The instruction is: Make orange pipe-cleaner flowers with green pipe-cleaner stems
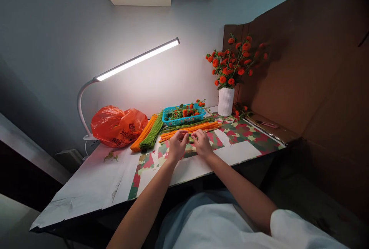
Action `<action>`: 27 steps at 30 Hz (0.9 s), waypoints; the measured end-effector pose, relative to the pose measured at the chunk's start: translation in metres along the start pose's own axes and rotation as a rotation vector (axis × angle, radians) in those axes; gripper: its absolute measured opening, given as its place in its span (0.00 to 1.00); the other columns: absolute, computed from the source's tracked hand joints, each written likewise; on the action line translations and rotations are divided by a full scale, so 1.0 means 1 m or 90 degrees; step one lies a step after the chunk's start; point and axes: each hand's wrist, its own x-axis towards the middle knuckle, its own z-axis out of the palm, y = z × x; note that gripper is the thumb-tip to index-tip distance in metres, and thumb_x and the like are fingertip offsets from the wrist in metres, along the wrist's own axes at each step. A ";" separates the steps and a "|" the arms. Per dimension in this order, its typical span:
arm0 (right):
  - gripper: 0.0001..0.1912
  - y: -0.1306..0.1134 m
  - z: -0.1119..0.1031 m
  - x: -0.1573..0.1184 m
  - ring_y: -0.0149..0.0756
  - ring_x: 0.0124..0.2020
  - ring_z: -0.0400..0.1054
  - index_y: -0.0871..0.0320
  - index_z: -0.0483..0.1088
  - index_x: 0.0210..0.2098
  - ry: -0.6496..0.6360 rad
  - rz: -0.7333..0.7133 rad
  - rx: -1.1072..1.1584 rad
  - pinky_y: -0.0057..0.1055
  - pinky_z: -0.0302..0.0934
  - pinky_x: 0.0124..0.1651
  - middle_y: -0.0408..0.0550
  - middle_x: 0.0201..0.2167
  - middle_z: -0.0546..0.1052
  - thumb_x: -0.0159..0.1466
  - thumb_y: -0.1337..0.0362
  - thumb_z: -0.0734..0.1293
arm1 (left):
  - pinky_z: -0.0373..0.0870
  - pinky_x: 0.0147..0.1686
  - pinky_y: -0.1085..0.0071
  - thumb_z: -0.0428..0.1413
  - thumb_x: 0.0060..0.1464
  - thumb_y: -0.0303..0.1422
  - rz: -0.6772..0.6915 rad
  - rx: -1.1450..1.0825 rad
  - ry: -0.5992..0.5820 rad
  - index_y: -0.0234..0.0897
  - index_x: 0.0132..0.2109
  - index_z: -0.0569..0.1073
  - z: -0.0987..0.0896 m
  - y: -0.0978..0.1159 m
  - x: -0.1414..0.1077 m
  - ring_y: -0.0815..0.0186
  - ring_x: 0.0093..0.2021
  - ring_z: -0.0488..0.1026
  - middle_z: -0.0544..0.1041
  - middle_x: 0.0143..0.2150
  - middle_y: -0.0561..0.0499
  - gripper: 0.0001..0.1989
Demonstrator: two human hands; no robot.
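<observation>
Over the front middle of the table, my left hand (pixel 178 142) and my right hand (pixel 202 142) meet with their fingertips almost touching. Both pinch a small green piece of pipe cleaner (pixel 190 137); the fingers cover much of it, so its shape is unclear. Just beyond the hands lies a row of loose orange pipe cleaners (pixel 211 126), with green ones behind it. To the left, a green pipe cleaner bundle (pixel 152 132) rests against an orange bundle (pixel 144 135). A blue basket (pixel 170 120) behind them contains orange flowers with green stems.
An orange plastic bag (pixel 115 126) sits at the left beside a lit desk lamp (pixel 138 60). Back right stands a white ribbed vase (pixel 226 102) of orange flowers, near tape rolls (pixel 230 120) and pliers (pixel 266 124). Cardboard (pixel 302 60) walls the right side.
</observation>
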 end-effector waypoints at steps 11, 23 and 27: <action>0.19 0.006 0.006 0.007 0.24 0.17 0.47 0.57 0.63 0.21 -0.165 0.372 0.573 0.26 0.40 0.20 0.35 0.15 0.58 0.46 0.49 0.70 | 0.73 0.38 0.68 0.54 0.56 0.37 0.231 0.145 0.003 0.39 0.41 0.72 -0.002 -0.004 0.000 0.65 0.35 0.76 0.79 0.36 0.48 0.09; 0.12 0.005 0.009 0.006 0.33 0.28 0.64 0.58 0.69 0.26 0.081 0.302 0.451 0.30 0.60 0.34 0.44 0.25 0.72 0.50 0.55 0.67 | 0.74 0.31 0.74 0.64 0.42 0.30 -0.409 -0.388 -0.117 0.31 0.31 0.74 0.006 -0.008 0.003 0.68 0.29 0.75 0.76 0.29 0.47 0.08; 0.08 0.004 0.010 0.005 0.34 0.27 0.62 0.57 0.69 0.27 0.111 0.178 0.270 0.32 0.58 0.33 0.45 0.27 0.70 0.55 0.59 0.63 | 0.75 0.38 0.72 0.61 0.47 0.27 -0.446 -0.470 -0.138 0.31 0.35 0.75 0.003 -0.009 0.005 0.65 0.38 0.76 0.78 0.36 0.43 0.06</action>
